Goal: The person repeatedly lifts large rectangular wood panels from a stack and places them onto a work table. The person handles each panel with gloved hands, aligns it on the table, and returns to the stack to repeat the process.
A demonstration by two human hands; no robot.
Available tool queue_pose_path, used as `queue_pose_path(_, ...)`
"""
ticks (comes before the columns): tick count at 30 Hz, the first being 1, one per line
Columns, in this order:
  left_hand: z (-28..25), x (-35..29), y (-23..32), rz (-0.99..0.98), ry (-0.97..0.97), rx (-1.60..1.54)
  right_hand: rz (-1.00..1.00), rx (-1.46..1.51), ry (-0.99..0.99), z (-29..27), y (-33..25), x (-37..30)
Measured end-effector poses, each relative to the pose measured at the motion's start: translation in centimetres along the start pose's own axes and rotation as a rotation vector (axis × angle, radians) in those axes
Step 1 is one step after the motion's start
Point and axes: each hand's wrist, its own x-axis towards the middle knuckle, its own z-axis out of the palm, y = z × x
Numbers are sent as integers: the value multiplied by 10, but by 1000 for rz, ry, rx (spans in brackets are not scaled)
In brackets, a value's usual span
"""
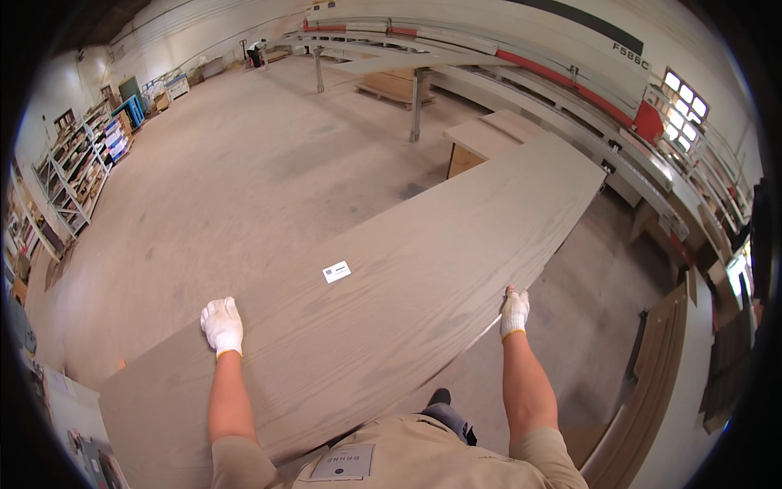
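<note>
A long grey-brown wood-grain panel (407, 269) stretches diagonally in front of me, from the lower left up toward the machine at the upper right. A small white label (336, 271) lies on its face. My left hand (221, 326), in a white knit glove with a yellow cuff, is closed over the panel's far edge; its fingertips are hidden. On the near edge, my right hand (514, 311), gloved alike, is closed with the thumb on top and the other fingers mostly out of sight beneath.
A long panel saw (562, 73) with a red strip runs along the upper right. Stacked boards (489, 134) stand beside the panel's far end. More panels (664, 383) lean at the right. Racks (73, 175) line the left wall. A person (257, 54) is far off.
</note>
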Motion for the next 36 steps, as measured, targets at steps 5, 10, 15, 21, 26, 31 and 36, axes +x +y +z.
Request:
queue_pose_path(5,-3,-1,-1,-20,12,-13,20,20,18,1,-9,-11)
queue_pose_path(10,-1,1,3,-11,3,-23,3,32,34,-3,-5,-4)
queue_pose_path(15,-2,-1,-1,-21,2,-12,30,45,6,2,-4,-5)
queue_pose_path(21,0,0,2,-21,4,-32,-14,16,27,0,12,12)
queue_pose_path(26,-4,-1,1,-34,0,-23,25,12,26,4,9,7)
queue_pose_path(31,-2,0,6,-28,-5,-33,-7,32,45,-1,12,14)
queue_pose_path(36,-4,-1,1,-25,-2,-19,-6,9,52,3,3,-1)
